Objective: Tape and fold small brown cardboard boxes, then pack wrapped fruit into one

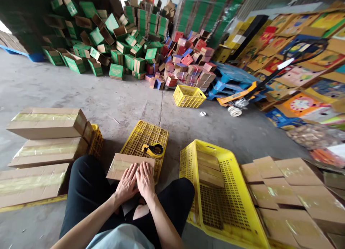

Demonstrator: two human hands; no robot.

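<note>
A small cardboard box (118, 164) with clear tape along its top lies between my knees, on the near end of an upturned yellow crate (137, 137). Both my hands rest flat on the box's top, side by side. My left hand (128, 182) touches the taped middle, fingers stretched out. My right hand (145, 179) lies just right of it, also with extended fingers, near the box's right end. Behind the box, a yellow tape dispenser (152, 150) with a dark roll sits on the crate.
Taped cardboard boxes (48, 148) are stacked at my left. By my right knee, a yellow crate (229, 202) holds some boxes, with several more boxes (291, 191) beyond it. Ahead are another yellow crate (189, 97), a pallet jack (242, 98) and heaped green cartons (117, 71).
</note>
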